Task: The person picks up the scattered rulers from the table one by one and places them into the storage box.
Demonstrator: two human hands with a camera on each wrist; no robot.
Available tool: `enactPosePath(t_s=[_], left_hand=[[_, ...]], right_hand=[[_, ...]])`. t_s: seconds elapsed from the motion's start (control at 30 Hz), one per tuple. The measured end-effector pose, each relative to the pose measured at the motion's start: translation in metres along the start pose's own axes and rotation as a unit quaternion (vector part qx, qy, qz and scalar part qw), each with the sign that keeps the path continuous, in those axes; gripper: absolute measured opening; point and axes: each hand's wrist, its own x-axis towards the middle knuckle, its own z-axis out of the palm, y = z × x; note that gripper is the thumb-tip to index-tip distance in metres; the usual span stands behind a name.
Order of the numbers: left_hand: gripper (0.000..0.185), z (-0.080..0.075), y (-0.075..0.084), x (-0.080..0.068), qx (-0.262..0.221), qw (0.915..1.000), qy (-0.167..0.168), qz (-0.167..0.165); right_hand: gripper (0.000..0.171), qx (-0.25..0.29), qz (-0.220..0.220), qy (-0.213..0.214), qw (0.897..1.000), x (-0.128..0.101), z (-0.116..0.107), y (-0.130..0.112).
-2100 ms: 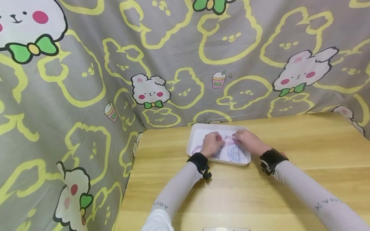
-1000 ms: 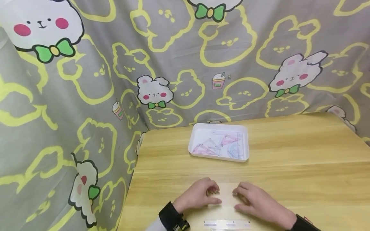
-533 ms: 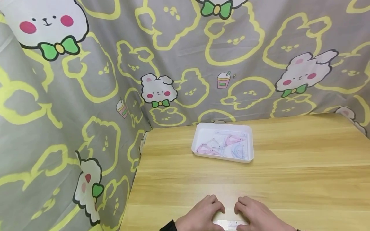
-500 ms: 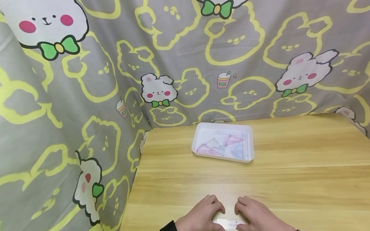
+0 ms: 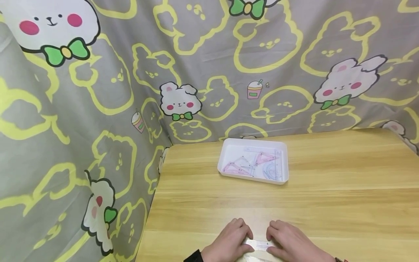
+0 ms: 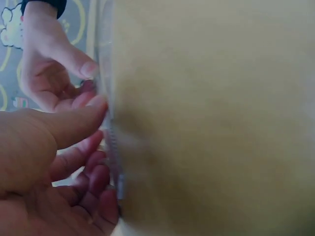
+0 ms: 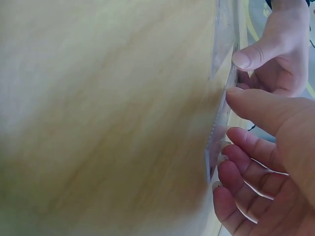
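A clear ruler [image 5: 258,245] with fine markings spans the gap between my two hands near the front of the table. My left hand [image 5: 229,240] pinches its left part between thumb and fingers, and my right hand [image 5: 288,241] pinches the other end the same way. Seen from the left wrist, the ruler [image 6: 114,152] runs edge-on along the fingertips. In the right wrist view a free corner of the ruler [image 7: 212,152] sticks out past the right thumb. Fingers cover both ends in the head view.
Behind the hands stands a white tray [image 5: 252,178] holding clear, pink and bluish set squares, a protractor [image 5: 271,171] and rulers. Another clear, shiny piece [image 5: 253,259] shows at the bottom edge. A patterned grey curtain [image 5: 209,65] hangs along the back and left.
Both hands have left the tray and come back toward the front edge. They have taken hold of the ruler lying there, which now sits slightly farther forward.
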Motion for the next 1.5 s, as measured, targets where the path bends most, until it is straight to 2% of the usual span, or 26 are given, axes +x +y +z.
enactPosePath(t_s=[0.17, 0.3, 0.47, 0.57, 0.8, 0.97, 1.1, 1.3, 1.5], left_hand=[[0.025, -0.003, 0.002, 0.003, 0.034, 0.9993, -0.013, -0.004], [0.024, -0.007, 0.004, 0.005, 0.056, 0.998, -0.029, 0.001], [0.023, -0.007, 0.01, 0.008, 0.129, 0.9908, -0.036, 0.021], [0.023, -0.008, 0.012, 0.009, 0.151, 0.9872, -0.041, 0.031], [0.023, -0.011, 0.01, 0.011, 0.142, 0.9863, -0.077, 0.036], [0.024, -0.011, 0.009, 0.01, 0.146, 0.9857, -0.07, 0.047], [0.024, -0.009, 0.009, 0.009, 0.139, 0.9872, -0.065, 0.043], [0.02, -0.007, 0.007, 0.009, 0.068, 0.9943, -0.079, 0.023], [0.016, -0.009, 0.004, 0.01, 0.015, 0.9972, -0.067, 0.028]], right_hand=[[0.03, 0.002, -0.014, 0.011, 1.0, 0.001, 0.001, -0.002], [0.029, 0.002, -0.007, 0.009, 1.0, 0.001, 0.002, -0.003], [0.029, -0.013, -0.021, 0.013, 1.0, 0.001, 0.002, -0.003], [0.031, -0.019, -0.026, 0.021, 0.999, 0.001, 0.002, -0.003], [0.034, -0.019, -0.026, 0.028, 0.999, 0.0, 0.005, -0.002], [0.037, -0.024, -0.037, 0.039, 0.998, 0.0, 0.006, -0.001], [0.039, -0.019, -0.034, 0.04, 0.998, 0.0, 0.008, -0.001], [0.034, 0.01, -0.03, 0.039, 0.999, 0.002, 0.01, -0.004], [0.028, 0.097, 0.008, -0.022, 0.995, 0.005, 0.006, -0.007]])
